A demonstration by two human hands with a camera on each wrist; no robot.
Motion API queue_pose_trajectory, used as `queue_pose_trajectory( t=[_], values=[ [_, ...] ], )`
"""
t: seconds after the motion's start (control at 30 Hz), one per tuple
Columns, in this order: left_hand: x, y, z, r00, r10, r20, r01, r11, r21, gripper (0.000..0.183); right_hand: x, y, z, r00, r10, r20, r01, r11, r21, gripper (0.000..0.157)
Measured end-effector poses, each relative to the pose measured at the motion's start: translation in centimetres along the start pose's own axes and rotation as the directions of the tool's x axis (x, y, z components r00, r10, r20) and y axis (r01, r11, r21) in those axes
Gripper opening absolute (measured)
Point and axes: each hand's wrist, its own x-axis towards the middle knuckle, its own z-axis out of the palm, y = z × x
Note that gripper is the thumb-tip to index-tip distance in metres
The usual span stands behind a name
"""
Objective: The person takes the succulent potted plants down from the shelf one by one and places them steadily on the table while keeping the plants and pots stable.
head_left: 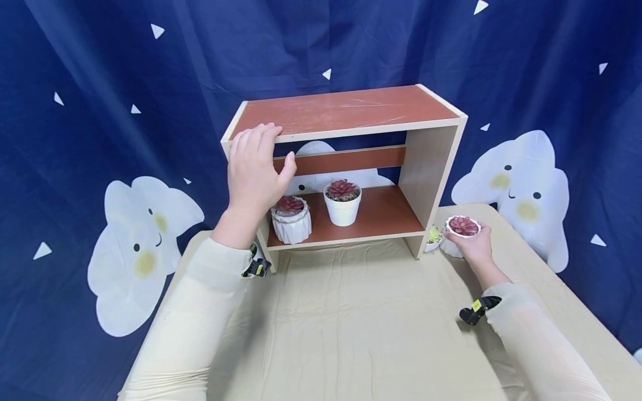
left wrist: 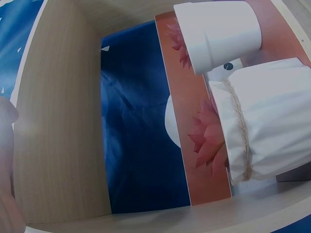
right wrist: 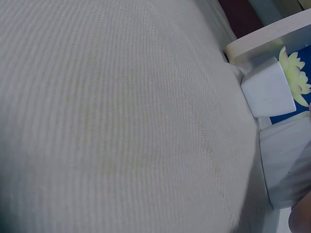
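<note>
My left hand point(head_left: 256, 167) rests on the top left front corner of a small wooden shelf point(head_left: 351, 114), fingers extended and thumb spread over the front edge. At the right of the shelf, my right hand point(head_left: 473, 245) grips a potted red succulent point(head_left: 463, 226) by its white pot, thumb on the near left side. White pot surface point(head_left: 451, 249) shows below that hand; I cannot tell if it belongs to the same pot. On the lower board stand a twine-tied white pot point(left wrist: 272, 121) with a red succulent and a smooth white pot point(head_left: 343, 213) with another.
A yellow-green succulent point(right wrist: 295, 77) in a small white pot point(right wrist: 268, 90) stands beside the shelf's right side panel point(head_left: 433, 167). Beige cloth point(head_left: 341, 323) covers the table. Behind hangs a blue curtain point(head_left: 281, 50) with clouds and triangles.
</note>
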Motion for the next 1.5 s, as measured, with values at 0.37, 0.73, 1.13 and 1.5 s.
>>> queue_pose_trajectory(
  t=[0.37,0.73,1.13,1.5],
  values=[
    [0.1,0.0,0.0,1.0,-0.001,0.007,0.001,1.0,0.004,0.053,-0.1,0.0,-0.3,1.0,-0.016,0.006,0.016,1.0,-0.011,0.105],
    [0.1,0.0,0.0,1.0,0.003,0.007,-0.003,1.0,0.004,0.052,-0.2,-0.1,-0.5,1.0,-0.006,0.024,0.007,1.0,-0.02,0.108],
    [0.1,0.1,-0.1,1.0,-0.004,0.015,0.004,1.0,0.009,0.052,-0.5,-0.4,-0.9,0.999,-0.012,0.05,0.011,1.0,0.016,0.109],
    [0.0,0.0,-0.3,1.0,-0.007,0.017,0.007,1.0,0.012,0.053,-0.6,-1.3,-1.1,0.997,0.021,0.069,-0.028,0.995,0.093,0.109]
  ],
)
